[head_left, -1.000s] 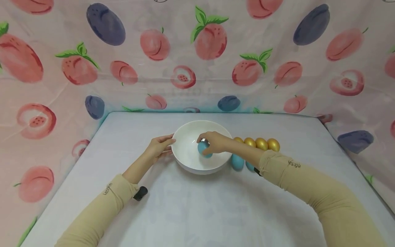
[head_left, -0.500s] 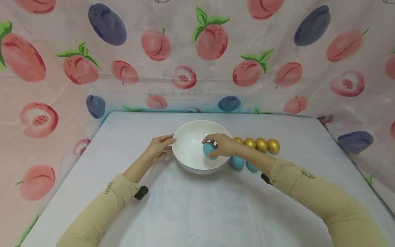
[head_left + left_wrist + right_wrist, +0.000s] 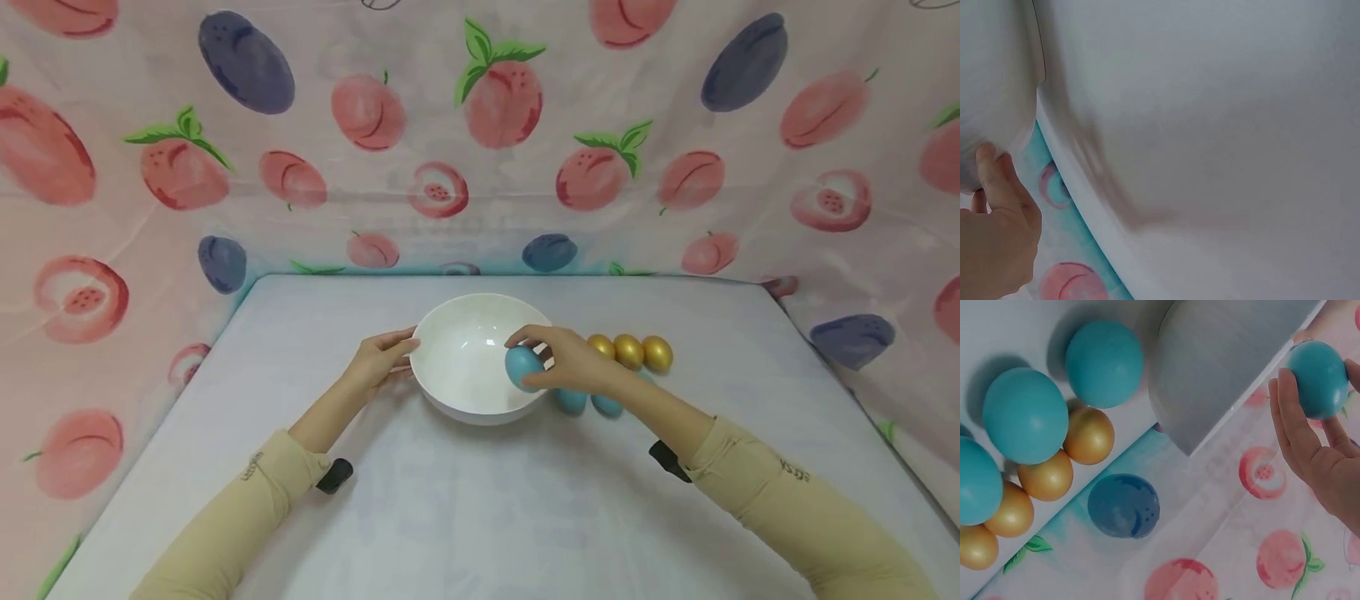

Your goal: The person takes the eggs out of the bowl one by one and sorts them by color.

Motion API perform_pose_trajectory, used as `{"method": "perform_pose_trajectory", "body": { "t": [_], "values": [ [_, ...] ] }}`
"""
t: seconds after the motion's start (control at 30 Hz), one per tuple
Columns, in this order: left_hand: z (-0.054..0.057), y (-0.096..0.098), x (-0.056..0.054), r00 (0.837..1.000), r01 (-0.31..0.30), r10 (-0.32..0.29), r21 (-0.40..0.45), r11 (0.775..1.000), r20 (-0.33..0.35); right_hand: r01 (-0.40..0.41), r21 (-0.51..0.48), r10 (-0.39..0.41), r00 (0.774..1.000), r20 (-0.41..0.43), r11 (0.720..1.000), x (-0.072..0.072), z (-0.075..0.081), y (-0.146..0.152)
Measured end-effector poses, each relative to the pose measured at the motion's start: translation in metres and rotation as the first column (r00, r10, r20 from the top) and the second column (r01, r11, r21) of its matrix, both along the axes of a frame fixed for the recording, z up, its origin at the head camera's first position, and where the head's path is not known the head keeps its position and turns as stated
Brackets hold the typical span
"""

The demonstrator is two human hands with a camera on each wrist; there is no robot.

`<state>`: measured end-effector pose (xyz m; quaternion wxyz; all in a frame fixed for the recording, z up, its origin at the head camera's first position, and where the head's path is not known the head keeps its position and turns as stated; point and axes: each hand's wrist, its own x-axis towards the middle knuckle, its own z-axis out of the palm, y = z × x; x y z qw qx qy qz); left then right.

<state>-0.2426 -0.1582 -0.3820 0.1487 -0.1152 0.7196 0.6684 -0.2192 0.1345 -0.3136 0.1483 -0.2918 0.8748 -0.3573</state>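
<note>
A large white bowl (image 3: 465,367) stands on the white table. My left hand (image 3: 375,362) holds its left side, thumb at the rim and fingers against the outer wall; the left wrist view shows these fingers (image 3: 1000,181) touching the bowl (image 3: 997,81). Above the right part of the bowl, my right hand (image 3: 566,358) grips a blue egg (image 3: 522,368) between thumb and fingers. In the right wrist view that egg (image 3: 1318,379) is held up by the bowl's rim, clear of the other eggs.
Right of the bowl lies a row of blue eggs (image 3: 572,402), partly hidden by my right forearm. Behind it runs a row of several gold eggs (image 3: 628,352). A fruit-printed cloth (image 3: 502,208) hangs behind and beside the table (image 3: 465,500).
My right hand has moved rightward with the blue egg, from over the bowl's middle to near its right rim. The left hand keeps its hold on the bowl.
</note>
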Motion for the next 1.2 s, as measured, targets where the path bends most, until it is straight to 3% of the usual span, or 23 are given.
{"method": "perform_pose_trajectory", "body": {
  "t": [0.27, 0.57, 0.8, 1.2],
  "values": [
    [-0.001, 0.0, -0.001, 1.0, 0.012, -0.012, 0.019, 1.0, -0.003, 0.092, 0.04, -0.092, 0.996, 0.008, 0.995, 0.015, -0.001, 0.02],
    [-0.003, 0.001, -0.001, 1.0, -0.001, 0.001, 0.019, 1.0, 0.008, 0.099, 0.014, -0.098, 0.995, -0.035, 0.995, 0.038, -0.006, 0.048],
    [0.001, -0.001, -0.001, 1.0, 0.026, -0.025, 0.005, 1.0, -0.017, 0.121, 0.011, -0.119, 0.988, -0.095, 0.993, 0.049, -0.011, 0.072],
    [0.003, 0.001, -0.003, 1.0, -0.006, 0.006, -0.004, 1.0, 0.006, 0.212, 0.022, -0.21, 0.976, -0.062, 0.977, 0.052, -0.025, 0.113]
  ]
}}
